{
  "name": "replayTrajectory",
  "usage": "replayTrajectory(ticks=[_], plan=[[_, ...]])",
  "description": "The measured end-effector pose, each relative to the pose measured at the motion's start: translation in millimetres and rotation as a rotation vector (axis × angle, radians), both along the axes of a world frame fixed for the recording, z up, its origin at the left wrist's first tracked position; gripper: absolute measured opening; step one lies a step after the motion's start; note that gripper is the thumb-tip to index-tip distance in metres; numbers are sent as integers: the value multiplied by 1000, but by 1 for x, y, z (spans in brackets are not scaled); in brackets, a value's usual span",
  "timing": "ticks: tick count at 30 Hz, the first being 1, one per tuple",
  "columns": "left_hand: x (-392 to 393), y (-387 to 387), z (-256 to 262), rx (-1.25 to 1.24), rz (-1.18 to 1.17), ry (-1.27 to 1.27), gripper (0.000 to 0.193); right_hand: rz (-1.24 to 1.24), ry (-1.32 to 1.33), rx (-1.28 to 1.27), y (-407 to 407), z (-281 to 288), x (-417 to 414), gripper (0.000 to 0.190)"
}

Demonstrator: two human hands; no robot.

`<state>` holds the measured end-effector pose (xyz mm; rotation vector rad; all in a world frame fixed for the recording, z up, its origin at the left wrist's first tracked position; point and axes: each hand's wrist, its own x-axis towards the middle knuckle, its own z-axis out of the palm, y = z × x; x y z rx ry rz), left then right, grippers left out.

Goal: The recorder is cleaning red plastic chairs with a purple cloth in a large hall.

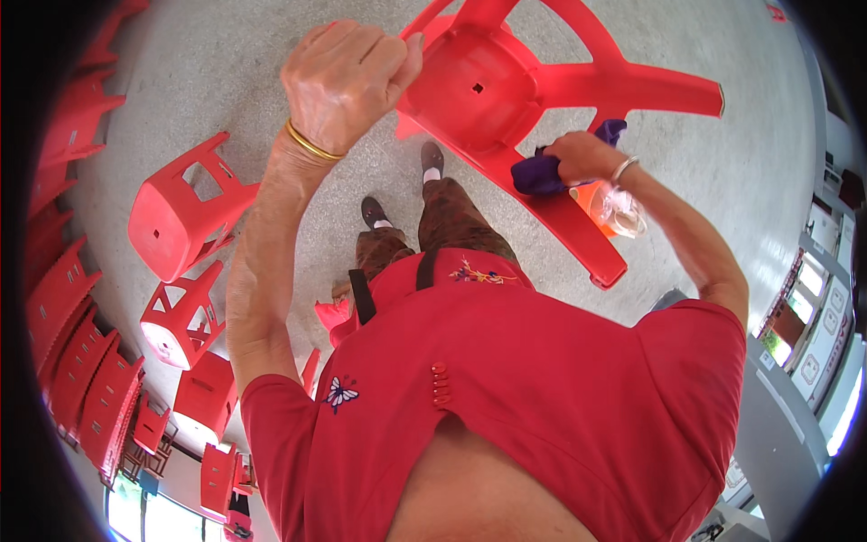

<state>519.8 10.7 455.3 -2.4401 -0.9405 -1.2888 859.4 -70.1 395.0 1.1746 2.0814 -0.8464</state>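
A red plastic stool (474,81) is tipped over in front of me, its hollow underside and splayed legs facing up. My left hand (349,85), with a gold bangle at the wrist, is closed in a fist at the stool's left side. A sliver of red shows at its knuckles, so it seems to grip a leg, mostly hidden by the hand. My right hand (582,157), wearing a silver bangle, bunches a dark purple cloth (538,176) against the stool leg that slants toward the lower right.
An orange container (593,203) with a clear plastic bag (623,211) is partly behind that leg. Separate red stools (169,223) stand to my left, beyond them long stacks of red stools (64,291). My shoes (432,157) are on the speckled floor (271,40) below the stool.
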Motion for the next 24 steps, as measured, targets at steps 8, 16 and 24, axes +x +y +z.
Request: replayTrajectory(ticks=[8, 16, 24], plan=[[2, -2, 8, -19, 17, 46, 39, -722, 256, -226, 8, 124, 9, 36], [1, -7, 6, -9, 32, 50, 40, -548, 110, -368, -33, 134, -26, 33], [0, -5, 3, -33, 35, 48, 41, -192, 66, -362, -7, 7, -32, 34]])
